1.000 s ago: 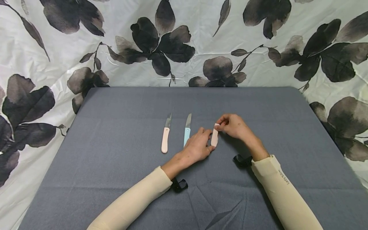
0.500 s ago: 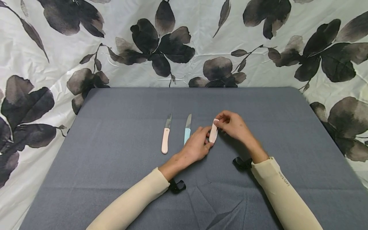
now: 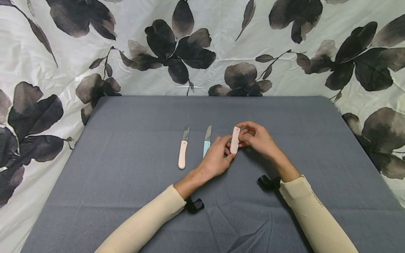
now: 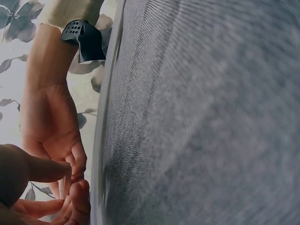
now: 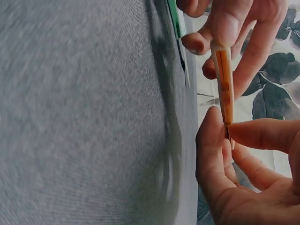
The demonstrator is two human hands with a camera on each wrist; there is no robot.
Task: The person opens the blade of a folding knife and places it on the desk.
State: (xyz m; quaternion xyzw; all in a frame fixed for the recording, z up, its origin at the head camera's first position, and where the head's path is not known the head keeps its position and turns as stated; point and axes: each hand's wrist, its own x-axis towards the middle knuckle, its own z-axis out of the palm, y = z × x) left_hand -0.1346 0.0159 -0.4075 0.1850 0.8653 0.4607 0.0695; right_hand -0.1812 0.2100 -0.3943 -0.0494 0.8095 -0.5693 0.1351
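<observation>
Both hands hold a folded pale pink knife (image 3: 234,143) just above the cloth. My left hand (image 3: 216,159) pinches its near end, and my right hand (image 3: 261,141) grips its far part from the right. Edge-on in the right wrist view, the knife handle (image 5: 225,86) shows an orange-lit slot, with the left thumb on one end and the right hand (image 5: 258,180) pinching at the other. Left of the hands lie two unfolded knives, one pink (image 3: 182,154) and one light blue (image 3: 206,146), blades pointing away; the left hand partly covers the blue handle.
A grey cloth (image 3: 126,189) with creases near the front covers the table. Behind it hangs a white curtain (image 3: 196,84) with dark flowers. Black straps (image 3: 194,206) are on both wrists below the cream sleeves.
The folded knife has moved slightly away from the front and left. The right fingers have shifted from its far tip to its right side, uncovering that end. Both unfolded knives stay put.
</observation>
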